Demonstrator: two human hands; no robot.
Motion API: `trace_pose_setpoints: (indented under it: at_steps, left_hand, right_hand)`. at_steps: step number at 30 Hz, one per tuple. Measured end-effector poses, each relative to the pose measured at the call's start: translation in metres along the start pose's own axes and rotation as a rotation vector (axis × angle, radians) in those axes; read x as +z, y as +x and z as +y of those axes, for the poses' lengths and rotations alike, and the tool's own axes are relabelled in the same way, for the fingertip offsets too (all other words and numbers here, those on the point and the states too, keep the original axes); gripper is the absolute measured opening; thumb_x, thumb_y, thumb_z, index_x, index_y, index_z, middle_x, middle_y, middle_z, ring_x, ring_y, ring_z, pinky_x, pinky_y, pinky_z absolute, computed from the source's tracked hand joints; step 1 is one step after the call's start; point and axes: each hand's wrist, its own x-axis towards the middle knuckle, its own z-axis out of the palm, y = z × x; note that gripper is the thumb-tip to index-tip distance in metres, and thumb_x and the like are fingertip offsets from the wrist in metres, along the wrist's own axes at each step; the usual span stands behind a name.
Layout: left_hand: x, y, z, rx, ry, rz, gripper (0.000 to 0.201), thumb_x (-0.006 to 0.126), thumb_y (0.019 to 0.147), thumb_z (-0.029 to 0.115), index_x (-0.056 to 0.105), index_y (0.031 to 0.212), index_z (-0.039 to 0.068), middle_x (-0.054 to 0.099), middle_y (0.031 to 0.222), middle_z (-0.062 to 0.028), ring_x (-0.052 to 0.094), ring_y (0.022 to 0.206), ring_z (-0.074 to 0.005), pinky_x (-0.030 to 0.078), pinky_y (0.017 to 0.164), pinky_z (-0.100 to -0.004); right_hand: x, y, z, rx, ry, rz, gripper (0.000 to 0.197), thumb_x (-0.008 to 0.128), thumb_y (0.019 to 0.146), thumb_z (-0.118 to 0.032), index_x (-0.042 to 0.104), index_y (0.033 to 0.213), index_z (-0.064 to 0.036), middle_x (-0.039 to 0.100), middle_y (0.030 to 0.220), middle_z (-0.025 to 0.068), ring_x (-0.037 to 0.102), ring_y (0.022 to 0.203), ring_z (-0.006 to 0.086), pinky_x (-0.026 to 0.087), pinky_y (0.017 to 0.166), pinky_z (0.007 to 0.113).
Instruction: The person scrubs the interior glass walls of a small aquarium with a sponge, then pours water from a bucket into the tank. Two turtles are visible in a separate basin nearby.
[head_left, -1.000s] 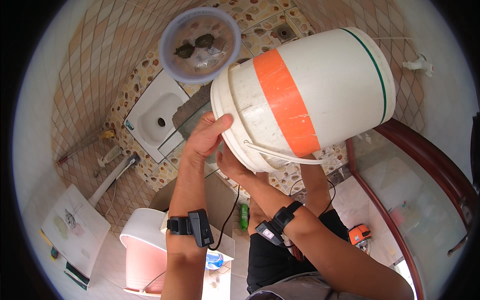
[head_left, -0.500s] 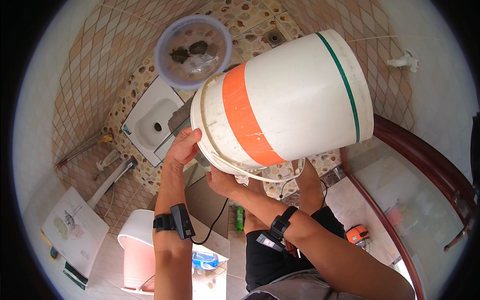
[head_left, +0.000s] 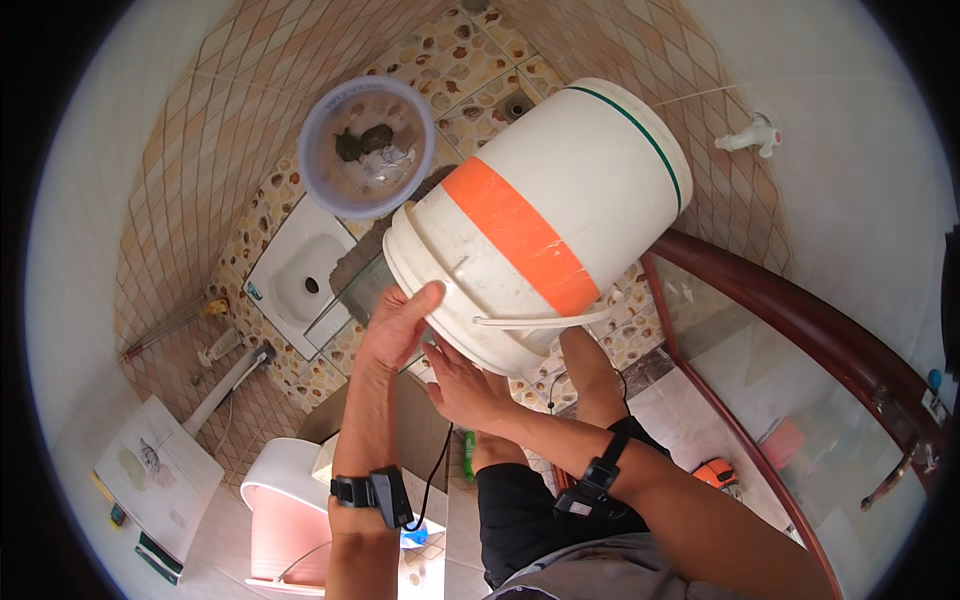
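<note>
A large white bucket [head_left: 590,170] with an orange band and a thin green stripe is tipped on its side in the air, its mouth toward the lower left. My left hand [head_left: 398,325] grips its rim, thumb on the outside; the other fingers are partly hidden. Beside the lower rim, my right hand [head_left: 465,388] has its fingers stretched and apart. Whether it touches the rim, I cannot tell. The bucket's white handle [head_left: 545,322] hangs along its lower side. Below the mouth is a glass-sided container [head_left: 365,290], mostly hidden by my hands and the bucket.
A pale round basin [head_left: 315,185] holding dark turtle-like shapes and water stands beyond the squat toilet [head_left: 285,255]. A wall tap [head_left: 752,136] juts out at right, above a dark red curved rail [head_left: 800,285]. A pink bucket [head_left: 285,530] stands at lower left.
The bucket has tilted further, its mouth lower and its base raised. My left hand still holds the rim. My right hand's fingers, tucked at the rim before, now show spread beside it.
</note>
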Motion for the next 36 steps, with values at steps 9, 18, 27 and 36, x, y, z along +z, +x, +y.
trace_pose_setpoints:
  at_steps: [9,18,27,36]
  left_hand:
    - [0.205,0.073,0.021,0.031,0.064,0.007,0.036,0.073,0.095,0.024,0.071,0.111,-0.008,0.075,0.106,-0.0148,0.075,0.093,-0.0231,0.063,0.081,-0.0363]
    - [0.299,0.171,-0.018,0.095,0.492,0.297,0.045,0.068,0.089,0.032,0.073,0.068,-0.007,0.069,0.06,-0.0184,0.072,0.064,-0.03,0.058,0.073,-0.0414]
    - [0.33,0.255,-0.041,-0.01,0.461,0.328,0.038,0.063,0.088,0.025,0.069,0.065,-0.005,0.067,0.055,-0.0161,0.072,0.061,-0.0332,0.06,0.07,-0.0411]
    - [0.318,0.331,-0.08,-0.053,0.47,0.345,0.045,0.068,0.088,0.035,0.074,0.095,-0.009,0.074,0.094,-0.0275,0.074,0.09,-0.0388,0.059,0.082,-0.0446]
  right_hand:
    - [-0.129,-0.016,0.035,-0.015,0.028,0.066,0.044,0.061,0.084,-0.005,0.054,0.126,0.0059,0.054,0.128,0.0268,0.052,0.121,0.0466,0.047,0.1,0.052]
    - [-0.242,-0.009,0.116,0.184,-0.152,0.326,0.033,0.062,0.09,-0.011,0.062,0.122,-0.0006,0.062,0.122,0.024,0.057,0.116,0.0437,0.048,0.097,0.052]
    - [-0.274,0.01,0.214,0.184,-0.308,0.073,0.028,0.064,0.092,-0.023,0.068,0.113,-0.0053,0.074,0.103,0.0181,0.067,0.1,0.0425,0.052,0.082,0.05]
    - [-0.264,0.014,0.212,0.251,-0.275,-0.038,0.034,0.067,0.09,-0.027,0.068,0.116,-0.0058,0.073,0.109,0.019,0.068,0.105,0.0402,0.052,0.089,0.049]
